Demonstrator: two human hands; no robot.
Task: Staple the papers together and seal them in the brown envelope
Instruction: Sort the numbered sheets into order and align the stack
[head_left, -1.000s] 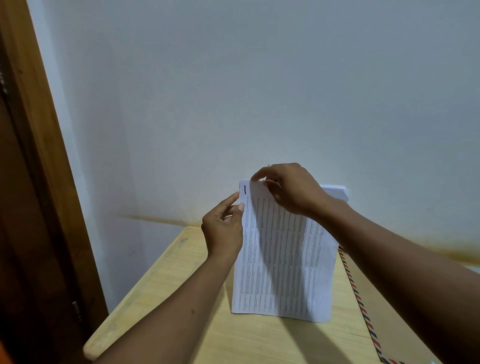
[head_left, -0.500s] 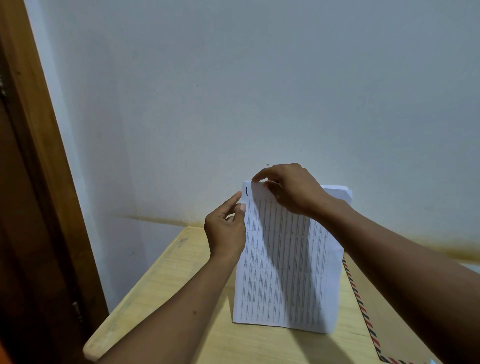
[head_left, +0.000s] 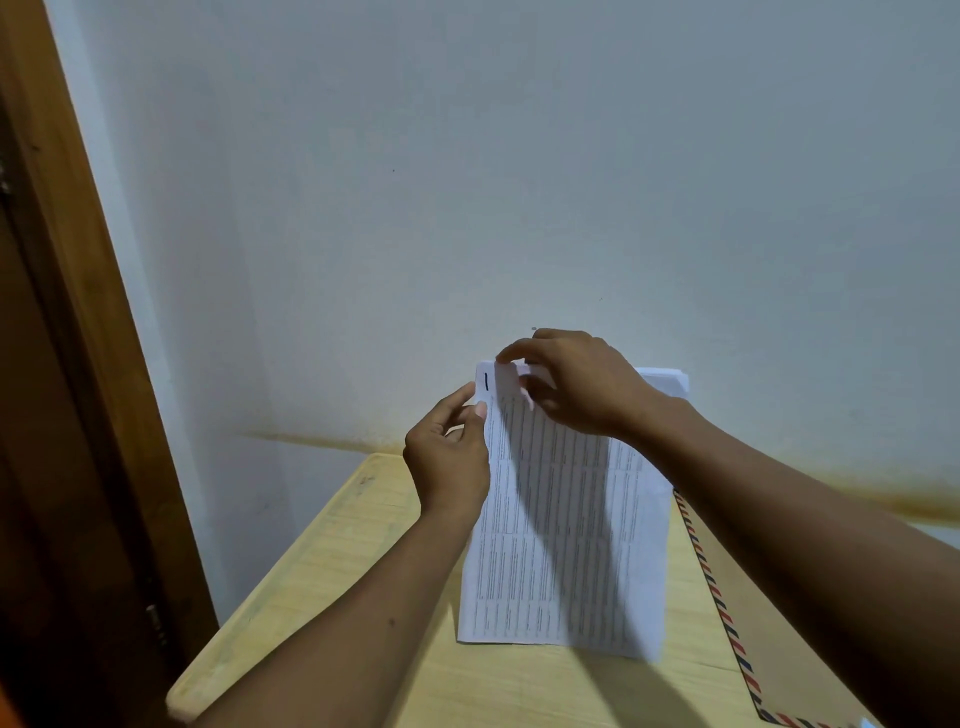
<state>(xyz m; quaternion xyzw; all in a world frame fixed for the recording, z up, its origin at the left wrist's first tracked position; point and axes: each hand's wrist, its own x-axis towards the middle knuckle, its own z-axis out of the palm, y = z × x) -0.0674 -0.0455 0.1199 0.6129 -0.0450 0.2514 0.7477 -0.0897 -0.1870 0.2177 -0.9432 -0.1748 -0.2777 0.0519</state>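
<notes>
Since a dark staple (head_left: 486, 381) already shows at the top corner of the papers (head_left: 566, 545), stapling looks done. Both hands pinch them upright: left hand (head_left: 449, 457) beside the staple, right hand (head_left: 576, 384) at the top edge. Right of the papers, the brown envelope (head_left: 748, 613) lies unfilled and unsealed.

A pale wooden table (head_left: 332, 561) stood against a stained grey-white wall (head_left: 467, 182), beside a brown wooden door frame (head_left: 67, 260).
</notes>
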